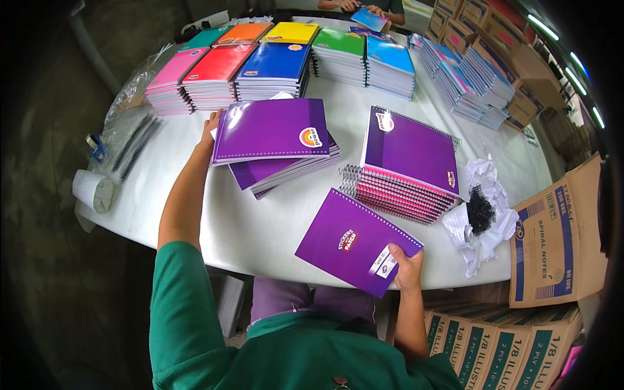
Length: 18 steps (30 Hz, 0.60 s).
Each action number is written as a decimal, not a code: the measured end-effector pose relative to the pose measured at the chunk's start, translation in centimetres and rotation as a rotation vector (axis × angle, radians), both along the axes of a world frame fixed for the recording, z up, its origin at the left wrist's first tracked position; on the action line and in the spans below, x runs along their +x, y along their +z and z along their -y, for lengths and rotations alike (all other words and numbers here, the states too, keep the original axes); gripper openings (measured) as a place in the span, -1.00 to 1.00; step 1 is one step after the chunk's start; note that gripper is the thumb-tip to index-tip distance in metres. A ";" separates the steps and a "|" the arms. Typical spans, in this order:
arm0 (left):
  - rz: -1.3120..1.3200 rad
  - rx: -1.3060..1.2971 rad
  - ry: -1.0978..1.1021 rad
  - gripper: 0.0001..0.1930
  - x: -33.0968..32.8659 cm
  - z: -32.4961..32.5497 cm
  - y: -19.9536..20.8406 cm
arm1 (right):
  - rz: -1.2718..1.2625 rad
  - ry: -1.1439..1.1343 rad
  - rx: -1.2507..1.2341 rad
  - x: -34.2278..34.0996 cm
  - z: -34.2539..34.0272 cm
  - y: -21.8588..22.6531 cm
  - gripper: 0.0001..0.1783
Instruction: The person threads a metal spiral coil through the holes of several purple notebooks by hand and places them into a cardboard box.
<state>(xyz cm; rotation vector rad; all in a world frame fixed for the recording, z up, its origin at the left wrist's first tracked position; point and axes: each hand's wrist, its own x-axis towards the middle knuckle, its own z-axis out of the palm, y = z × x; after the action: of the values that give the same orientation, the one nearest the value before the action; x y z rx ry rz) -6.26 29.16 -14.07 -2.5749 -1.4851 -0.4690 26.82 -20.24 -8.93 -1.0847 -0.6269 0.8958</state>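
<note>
Green shirt (292, 354), purple notebook (354, 224) crossing table edge (240, 263)

left arm (182, 195): stretched way out front, pretty much straight | left hand (212, 127): mostly hidden, can't really tell the grip | right arm (411, 318): tucked closer in to the body | right hand (409, 270): clamped in a pinch, thumb (394, 251) on top, other fingers out of sight

Shirt (292, 354), 1 pc., dk. green, short-slv.; L slv. (179, 279) plain. Trousers (276, 296), 1 pr., dull purple. Fitting (340, 381), 1, sm., brown, roundish, shirt front. Forearms (179, 201), bare. L hand (213, 125), R hand (408, 268): bare.
</note>
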 end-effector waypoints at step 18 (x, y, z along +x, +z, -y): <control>0.446 -0.318 -0.223 -0.51 1.6 0.6 2.5 | 0.021 0.020 -0.012 -0.1 -0.6 0.5 -0.88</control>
<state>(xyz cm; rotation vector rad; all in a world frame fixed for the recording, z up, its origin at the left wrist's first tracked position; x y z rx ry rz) -4.63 28.53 -11.57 -3.0546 -1.5006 -0.9602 26.69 -19.62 -8.40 -1.1008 -0.6516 0.9078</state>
